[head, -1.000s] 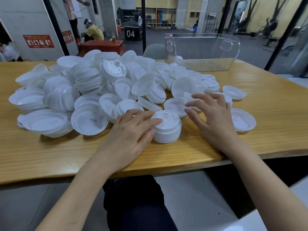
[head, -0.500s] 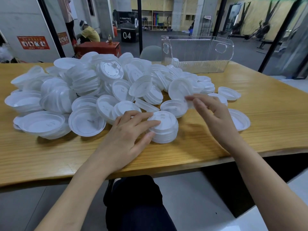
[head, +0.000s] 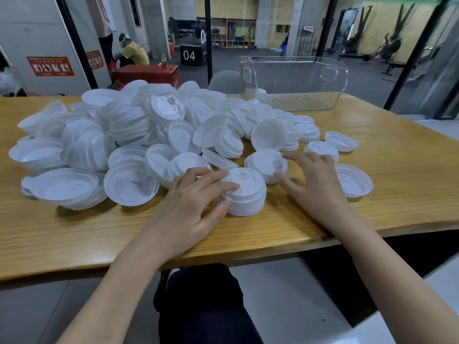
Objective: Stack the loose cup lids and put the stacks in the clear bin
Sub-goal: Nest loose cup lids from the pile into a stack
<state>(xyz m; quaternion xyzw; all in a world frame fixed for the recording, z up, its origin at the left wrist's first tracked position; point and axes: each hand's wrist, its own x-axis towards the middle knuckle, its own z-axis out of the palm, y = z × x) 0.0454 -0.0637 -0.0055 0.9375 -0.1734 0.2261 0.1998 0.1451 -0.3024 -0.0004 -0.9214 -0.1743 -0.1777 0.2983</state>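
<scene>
Lids gathered so far make one short stack (head: 244, 197) near the front edge of the counter (head: 397, 194), so by my reading the job has barely begun. The left hand (head: 188, 207) holds that stack from its left side, fingers laid over the top lid and thumb curled against the lower rim. Just beyond it to the right lies a single lid (head: 264, 165), dome up. The right hand (head: 315, 184) is spread wide at that lid's right edge, forefinger and thumb tips on the rim, though I cannot tell whether they pinch it or merely touch. That lid looks like the next one for the stack. An upturned lid (head: 354, 180) sits just beside the right hand. Further back and to the left, the heap (head: 129, 135) covers much of the counter, with many lids tilted or upside down and some nested in short runs. Nearly all of it is left to sort. At the far edge stands the clear bin (head: 293, 83), well apart from both hands, with only a scrap of white showing low at its left end.
</scene>
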